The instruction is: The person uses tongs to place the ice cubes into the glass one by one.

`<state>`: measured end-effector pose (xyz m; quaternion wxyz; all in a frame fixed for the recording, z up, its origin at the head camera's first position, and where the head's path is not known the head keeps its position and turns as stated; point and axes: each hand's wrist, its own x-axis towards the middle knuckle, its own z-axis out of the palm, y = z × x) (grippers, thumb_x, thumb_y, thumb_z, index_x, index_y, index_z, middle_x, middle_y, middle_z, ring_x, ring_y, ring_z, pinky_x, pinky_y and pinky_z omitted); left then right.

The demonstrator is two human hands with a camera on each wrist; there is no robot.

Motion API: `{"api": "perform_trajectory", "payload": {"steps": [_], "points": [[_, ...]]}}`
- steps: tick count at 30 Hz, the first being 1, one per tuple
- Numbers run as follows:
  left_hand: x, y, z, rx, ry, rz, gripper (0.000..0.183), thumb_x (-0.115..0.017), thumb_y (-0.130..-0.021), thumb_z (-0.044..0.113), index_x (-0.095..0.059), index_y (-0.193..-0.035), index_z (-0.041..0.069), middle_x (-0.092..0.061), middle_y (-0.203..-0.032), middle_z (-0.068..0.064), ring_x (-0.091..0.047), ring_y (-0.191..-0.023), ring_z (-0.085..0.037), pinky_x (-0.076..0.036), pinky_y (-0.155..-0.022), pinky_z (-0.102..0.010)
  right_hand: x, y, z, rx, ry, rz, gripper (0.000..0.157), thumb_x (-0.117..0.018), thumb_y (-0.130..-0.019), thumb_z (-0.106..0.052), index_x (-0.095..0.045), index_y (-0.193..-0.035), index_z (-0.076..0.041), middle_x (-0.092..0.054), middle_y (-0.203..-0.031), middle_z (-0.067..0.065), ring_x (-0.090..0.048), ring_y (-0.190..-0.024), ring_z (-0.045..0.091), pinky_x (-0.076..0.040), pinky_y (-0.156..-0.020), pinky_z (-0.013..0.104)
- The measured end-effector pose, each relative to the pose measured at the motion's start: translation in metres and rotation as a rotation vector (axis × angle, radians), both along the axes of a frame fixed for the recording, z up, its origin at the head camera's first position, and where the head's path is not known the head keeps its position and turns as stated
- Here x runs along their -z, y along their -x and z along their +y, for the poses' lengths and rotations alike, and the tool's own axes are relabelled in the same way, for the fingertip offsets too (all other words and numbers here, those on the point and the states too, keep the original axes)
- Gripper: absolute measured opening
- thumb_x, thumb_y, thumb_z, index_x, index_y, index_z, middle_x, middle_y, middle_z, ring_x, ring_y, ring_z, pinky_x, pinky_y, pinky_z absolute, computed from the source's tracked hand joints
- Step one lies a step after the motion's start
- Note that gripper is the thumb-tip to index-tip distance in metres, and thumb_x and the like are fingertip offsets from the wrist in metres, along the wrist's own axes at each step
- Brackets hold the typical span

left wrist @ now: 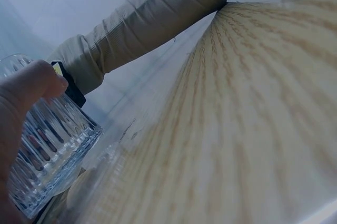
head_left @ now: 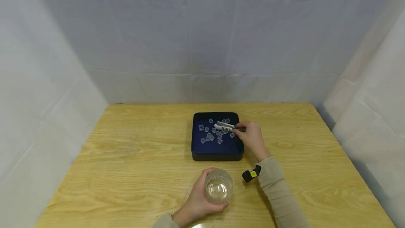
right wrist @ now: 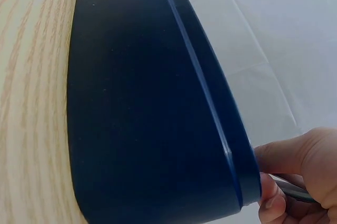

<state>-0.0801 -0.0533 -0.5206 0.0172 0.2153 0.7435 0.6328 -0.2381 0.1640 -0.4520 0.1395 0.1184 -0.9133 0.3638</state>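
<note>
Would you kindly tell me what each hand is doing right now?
Left hand: holding the clear glass.
Right hand: holding the tongs over the dark blue tray.

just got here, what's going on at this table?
A person has a clear ribbed glass in their left-hand grip and tongs in their right-hand grip. The tongs reach over a dark blue tray, where small clear pieces lie scattered. The glass is on the near side of the tray, with no pieces visible in it. Whether the tongs have caught a piece is too small to tell.
</note>
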Motion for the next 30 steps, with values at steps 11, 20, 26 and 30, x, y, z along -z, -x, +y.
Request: {"api": "perform_trajectory", "payload": {"steps": [11, 20, 26, 30], "points": [[-0.001, -0.001, 0.0, 0.002, -0.003, -0.003, 0.093, -0.094, -0.057, 0.011, -0.045, -0.135, 0.022, -0.057, -0.129, 0.004, -0.056, -0.118, -0.023, -0.046, -0.103, -0.041, -0.003, -0.003, 0.006, -0.002, 0.074, -0.015, 0.018, -0.078, -0.084, -0.007, -0.075, -0.098, 0.004, -0.073, -0.092, 0.018, -0.07, -0.08, 0.028, -0.058, -0.068, 0.04], [-0.001, -0.001, 0.0, 0.003, -0.004, -0.015, 0.093, -0.094, -0.057, 0.01, -0.045, -0.135, 0.022, -0.058, -0.129, 0.005, -0.056, -0.119, -0.023, -0.046, -0.103, -0.041, -0.032, -0.019, 0.015, -0.008, 0.135, -0.006, 0.019, -0.079, -0.084, -0.009, -0.075, -0.099, 0.002, -0.073, -0.086, 0.016, -0.067, -0.064, 0.019, -0.053, -0.055, 0.026], [-0.002, 0.0, 0.0, 0.001, 0.003, -0.002, 0.093, -0.094, -0.057, 0.01, -0.045, -0.136, 0.022, -0.057, -0.129, 0.004, -0.056, -0.119, -0.023, -0.047, -0.102, -0.041, -0.058, -0.037, 0.021, -0.027, 0.176, 0.031, 0.018, -0.078, -0.085, -0.008, -0.076, -0.099, 0.002, -0.072, -0.086, 0.016, -0.067, -0.063, 0.025, -0.054, -0.053, 0.025], [-0.002, 0.0, 0.0, 0.003, 0.007, 0.017, 0.093, -0.094, -0.058, 0.011, -0.045, -0.136, 0.021, -0.058, -0.129, 0.003, -0.057, -0.118, -0.024, -0.047, -0.102, -0.041, -0.07, -0.048, 0.027, -0.038, 0.203, 0.04, 0.017, -0.079, -0.084, -0.007, -0.076, -0.099, 0.001, -0.072, -0.085, 0.015, -0.067, -0.062, 0.018, -0.054, -0.053, 0.025]]}}
